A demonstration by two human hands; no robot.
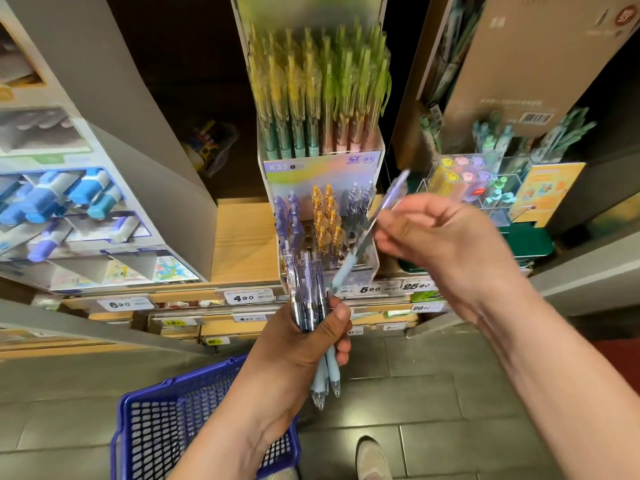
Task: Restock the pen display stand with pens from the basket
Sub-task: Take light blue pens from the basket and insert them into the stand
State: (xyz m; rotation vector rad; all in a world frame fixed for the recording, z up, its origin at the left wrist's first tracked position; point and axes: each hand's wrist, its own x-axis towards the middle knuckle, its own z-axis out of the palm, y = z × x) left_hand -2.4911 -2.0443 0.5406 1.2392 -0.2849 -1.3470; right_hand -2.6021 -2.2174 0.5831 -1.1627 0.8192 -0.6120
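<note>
Both hands are kept busy right in front of the pen display stand (322, 174). A bundle of pens (304, 289) with clear purplish barrels and pale blue grips is gripped in the left hand (304, 344) just below the stand's front edge, with the clicker ends up and the tips pointed down at the floor (415, 393). One single pen (349, 263) of the same kind is pinched in the right hand (440, 237), fingers curled round it. It's held slanted across the stand's lower right corner, tip end down near the bundle. Whether the two touch can't be told, since that bit is blurred.

The stand is set on a wooden shelf (242, 244) and is built in two tiers. The upper tier is packed with yellow and green pens (318, 88). In the lower tier, purple pens (287, 216) are slotted on the left, orange pens (327, 216) in the middle and clear bluish pens (360, 199) on the right, with open holes (308, 233) seen among them.

Price tags (247, 296) are clipped along the shelf edge right under the stand. A blue mesh basket (156, 420) is parked on the floor below and left of the stand, partly hidden by the left forearm. What's in it can't be made out. A shoe (372, 459) is seen well below the stand.
</note>
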